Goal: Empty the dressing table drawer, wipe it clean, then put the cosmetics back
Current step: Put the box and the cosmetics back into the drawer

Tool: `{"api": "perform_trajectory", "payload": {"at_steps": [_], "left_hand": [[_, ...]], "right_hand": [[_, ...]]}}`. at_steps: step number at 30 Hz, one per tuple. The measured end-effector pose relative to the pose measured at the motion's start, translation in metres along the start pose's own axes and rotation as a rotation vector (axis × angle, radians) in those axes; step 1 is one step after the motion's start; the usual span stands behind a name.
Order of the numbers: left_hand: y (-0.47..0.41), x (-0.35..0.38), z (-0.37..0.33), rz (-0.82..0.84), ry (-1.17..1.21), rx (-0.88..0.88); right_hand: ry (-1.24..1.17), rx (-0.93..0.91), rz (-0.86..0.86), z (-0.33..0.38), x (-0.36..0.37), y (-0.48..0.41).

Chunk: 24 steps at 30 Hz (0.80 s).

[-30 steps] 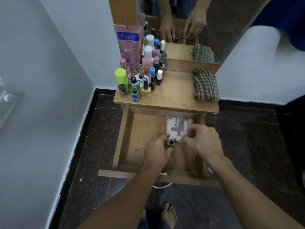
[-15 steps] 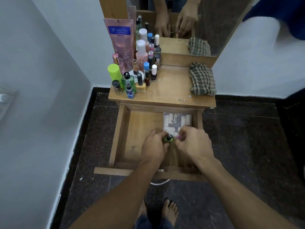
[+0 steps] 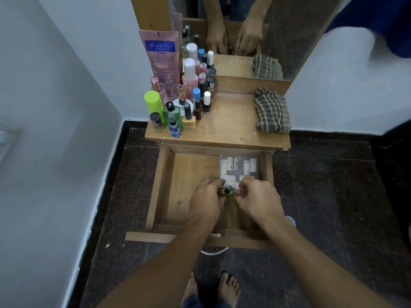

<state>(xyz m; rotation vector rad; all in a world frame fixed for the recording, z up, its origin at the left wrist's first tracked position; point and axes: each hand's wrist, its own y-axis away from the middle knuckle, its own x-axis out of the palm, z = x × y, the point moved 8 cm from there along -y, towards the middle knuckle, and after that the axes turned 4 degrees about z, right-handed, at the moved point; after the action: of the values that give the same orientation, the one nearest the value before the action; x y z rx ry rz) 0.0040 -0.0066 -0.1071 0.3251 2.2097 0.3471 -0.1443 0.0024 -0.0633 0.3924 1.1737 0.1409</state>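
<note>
The wooden drawer (image 3: 164, 187) of the dressing table is pulled out below the tabletop (image 3: 231, 127). Inside it, both hands meet near the right half. My left hand (image 3: 205, 201) pinches a small green nail-polish bottle with a black cap (image 3: 227, 190). My right hand (image 3: 259, 200) pinches a small pink-capped bottle (image 3: 239, 190) right beside it. Behind the hands, a clear packet of white tubes (image 3: 239, 168) lies at the drawer's back right. The left half of the drawer floor is bare wood.
Several cosmetics (image 3: 178, 103) crowd the tabletop's left back: a pink tube, a lime bottle, nail polishes. A checked cloth (image 3: 271, 111) lies at the right back, under the mirror (image 3: 255, 36). A white wall stands close on the left. My bare feet are on the dark floor.
Both hands have drawn closer together around the two small bottles in the drawer; the right hand now holds the pink-capped one next to the green one. The view shifted slightly.
</note>
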Motion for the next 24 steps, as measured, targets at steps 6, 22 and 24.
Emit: {"api": "perform_trajectory", "payload": {"at_steps": [6, 22, 24], "left_hand": [[0.003, -0.015, 0.003, 0.01, 0.003, 0.049], [-0.004, -0.032, -0.01, -0.152, 0.121, 0.112], [-0.004, -0.032, -0.01, -0.149, 0.124, 0.117]], "right_hand": [[-0.02, -0.011, 0.061, 0.021, -0.047, -0.016], [-0.133, -0.228, -0.359, 0.145, -0.129, -0.118], [-0.11, -0.242, -0.354, 0.145, -0.128, -0.119]]}}
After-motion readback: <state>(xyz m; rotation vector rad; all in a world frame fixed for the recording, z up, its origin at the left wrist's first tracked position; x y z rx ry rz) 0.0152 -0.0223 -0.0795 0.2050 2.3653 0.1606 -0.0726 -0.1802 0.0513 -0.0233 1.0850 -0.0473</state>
